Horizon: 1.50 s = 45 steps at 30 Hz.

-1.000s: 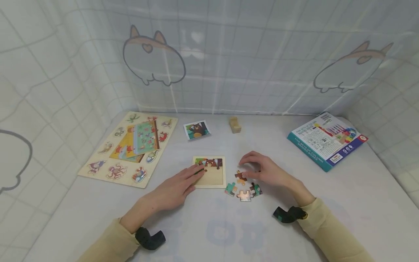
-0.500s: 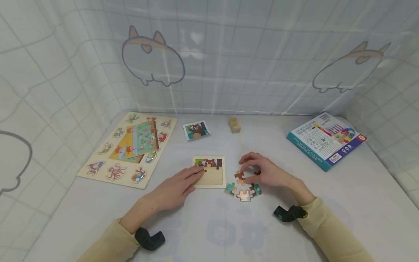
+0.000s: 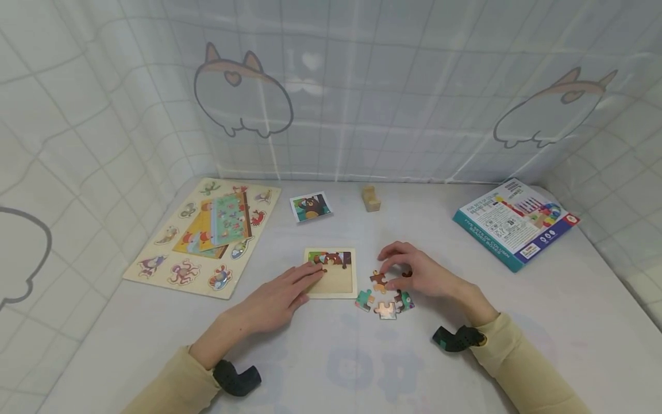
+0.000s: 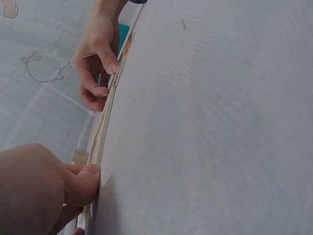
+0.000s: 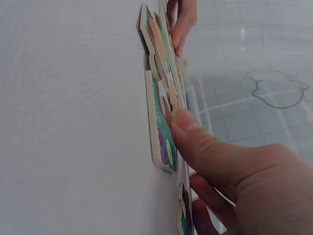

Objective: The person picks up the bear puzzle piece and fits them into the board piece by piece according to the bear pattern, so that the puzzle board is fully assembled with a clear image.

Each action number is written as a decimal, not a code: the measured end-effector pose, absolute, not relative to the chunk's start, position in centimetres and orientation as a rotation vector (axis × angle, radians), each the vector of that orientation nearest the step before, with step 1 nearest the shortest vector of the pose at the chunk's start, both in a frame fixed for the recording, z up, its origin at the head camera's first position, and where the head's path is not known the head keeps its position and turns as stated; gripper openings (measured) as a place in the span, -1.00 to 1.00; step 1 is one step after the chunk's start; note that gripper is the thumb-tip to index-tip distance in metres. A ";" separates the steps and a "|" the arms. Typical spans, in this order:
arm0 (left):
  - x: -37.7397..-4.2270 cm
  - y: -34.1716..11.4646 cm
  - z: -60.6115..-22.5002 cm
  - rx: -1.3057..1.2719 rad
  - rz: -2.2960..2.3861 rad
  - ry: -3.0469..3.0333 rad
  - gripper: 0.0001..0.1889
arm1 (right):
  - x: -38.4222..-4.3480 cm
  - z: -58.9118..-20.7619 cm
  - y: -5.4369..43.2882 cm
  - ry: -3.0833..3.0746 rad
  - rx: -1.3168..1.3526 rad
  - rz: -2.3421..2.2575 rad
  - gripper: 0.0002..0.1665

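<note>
My left hand (image 3: 276,296) rests with straight fingers on the left edge of a small wooden puzzle tray (image 3: 331,289), its thumb at the near edge in the left wrist view. The tray's top strip shows a bear's head; the lower part is bare wood. Right of the tray, my right hand (image 3: 424,270) has thumb and index finger curved at the edge of a brown puzzle piece (image 3: 378,279). Nearby lie a green piece (image 3: 364,299), a pale orange piece (image 3: 385,310) and a green-and-dark piece (image 3: 405,300). Another dark piece (image 3: 407,273) is mostly hidden under my right hand.
Behind the tray lie a bear picture card (image 3: 311,206) and a small wooden block (image 3: 370,198). On the left is a large sea-animal board (image 3: 178,238) with colourful cards (image 3: 222,221) on top. A teal-edged box (image 3: 517,221) lies at the back right.
The right hand's index finger has come down closer to the brown piece, which has shifted slightly left. Half a second ago things looked nearly the same. The left hand stays on the tray.
</note>
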<state>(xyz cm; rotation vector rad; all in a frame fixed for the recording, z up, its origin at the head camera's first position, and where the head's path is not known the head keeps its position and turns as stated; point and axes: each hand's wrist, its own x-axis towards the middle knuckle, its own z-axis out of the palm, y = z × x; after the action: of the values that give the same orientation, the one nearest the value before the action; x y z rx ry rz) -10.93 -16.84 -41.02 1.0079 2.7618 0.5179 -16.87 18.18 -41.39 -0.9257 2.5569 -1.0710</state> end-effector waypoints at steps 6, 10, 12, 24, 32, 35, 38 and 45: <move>-11.0 -16.9 -41.1 1.002 0.538 2.757 -0.41 | -16.9 -41.4 18.3 2.568 -0.939 -1.045 -0.78; -10.9 -16.9 -41.1 1.006 0.543 2.754 -0.41 | -16.9 -41.5 18.3 2.557 -0.952 -1.053 -0.78; -10.9 -16.9 -41.1 1.007 0.544 2.753 -0.41 | -16.9 -41.6 18.3 2.549 -0.962 -1.055 -0.78; -10.9 -16.9 -41.1 0.997 0.556 2.751 -0.41 | -16.8 -41.8 18.4 2.508 -1.009 -1.080 -0.76; -10.9 -17.0 -41.1 1.000 0.562 2.750 -0.41 | -16.9 -41.9 18.4 2.510 -1.037 -1.089 -0.75; -10.9 -17.0 -41.0 0.996 0.561 2.748 -0.41 | -16.8 -41.8 18.2 2.531 -1.067 -1.098 -0.75; -10.9 -17.0 -41.0 0.997 0.565 2.747 -0.41 | -16.6 -41.7 18.0 2.560 -1.114 -1.102 -0.73; -11.0 -17.0 -41.0 1.010 0.571 2.744 -0.42 | -16.2 -41.0 17.0 2.620 -1.074 -1.076 -0.68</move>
<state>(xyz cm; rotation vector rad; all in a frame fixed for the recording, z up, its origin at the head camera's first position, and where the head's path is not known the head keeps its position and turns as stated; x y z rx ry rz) -10.96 -16.98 -40.96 1.0097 2.7439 0.5715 -16.18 16.99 -40.95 -1.0737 2.6204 -1.0756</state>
